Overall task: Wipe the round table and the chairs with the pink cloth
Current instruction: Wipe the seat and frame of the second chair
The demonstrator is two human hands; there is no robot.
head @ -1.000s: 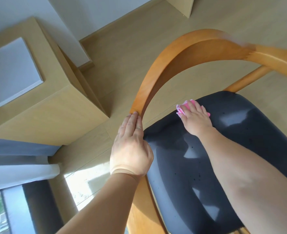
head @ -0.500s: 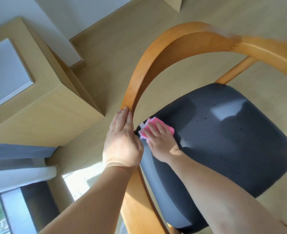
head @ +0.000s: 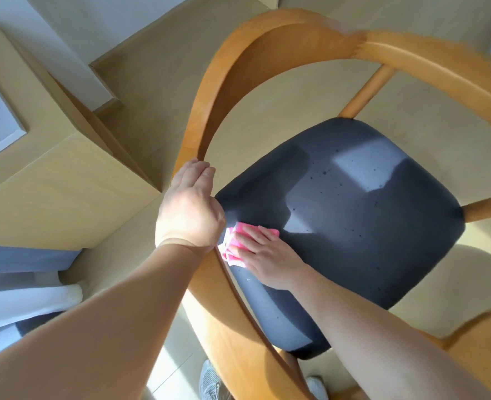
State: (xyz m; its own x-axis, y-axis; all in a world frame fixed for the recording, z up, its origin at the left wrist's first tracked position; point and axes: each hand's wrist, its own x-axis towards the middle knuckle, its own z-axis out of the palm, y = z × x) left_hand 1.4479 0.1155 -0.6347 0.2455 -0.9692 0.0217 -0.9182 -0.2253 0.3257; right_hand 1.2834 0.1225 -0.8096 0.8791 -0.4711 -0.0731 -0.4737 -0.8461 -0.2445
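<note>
Directly under right hand (head: 263,259) (flat): pink cloth (head: 236,246).

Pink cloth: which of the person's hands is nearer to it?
Right. The right hand presses flat on the pink cloth; the left hand grips the chair frame just beside it.

Both forearms are bare to the frame's edge, with no sleeves showing. The left hand (head: 191,210) and right hand (head: 269,262) wear no rings or gloves. Grey mesh sneakers (head: 211,381) with laces cover the feet.
</note>
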